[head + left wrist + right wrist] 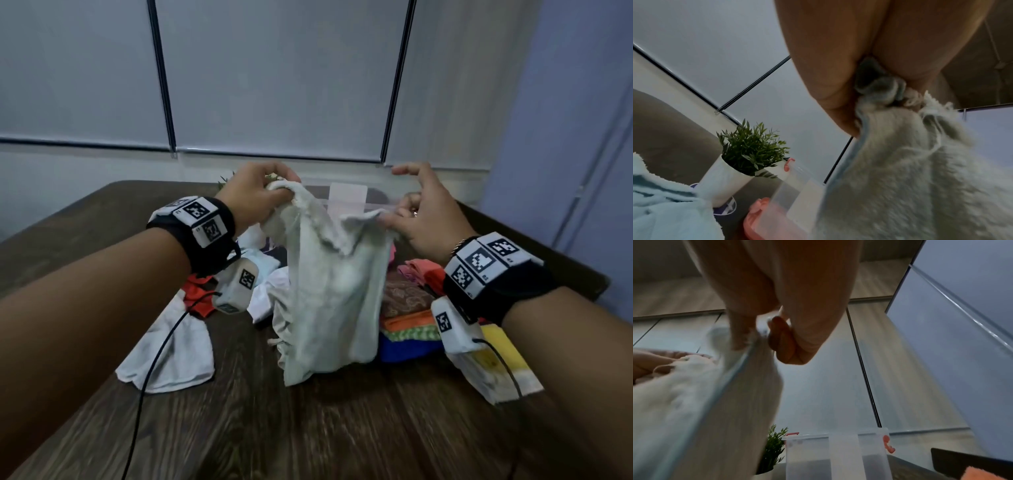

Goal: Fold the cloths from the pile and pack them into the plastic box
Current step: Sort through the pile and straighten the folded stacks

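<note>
A pale grey-green cloth [329, 294] hangs over the dark wooden table [308, 428], its lower end near the tabletop. My left hand [263, 195] grips one bunched top corner of the cloth [910, 162]. My right hand [407, 212] pinches the other top corner of the cloth [694, 394] between thumb and a finger, the index finger sticking out. The pile of cloths [411, 308] lies behind and right: brown, orange, green, blue, pink. The clear plastic box [349, 202] [836, 454] with pink clasps stands at the table's far side, partly hidden by the cloth.
White and light blue cloths [171, 356] lie at the left, a yellow-and-white one [503, 359] at the right. A small potted plant [742, 160] stands beside the box. Roller blinds [274, 75] fill the wall behind. Cables run from both wrist cameras.
</note>
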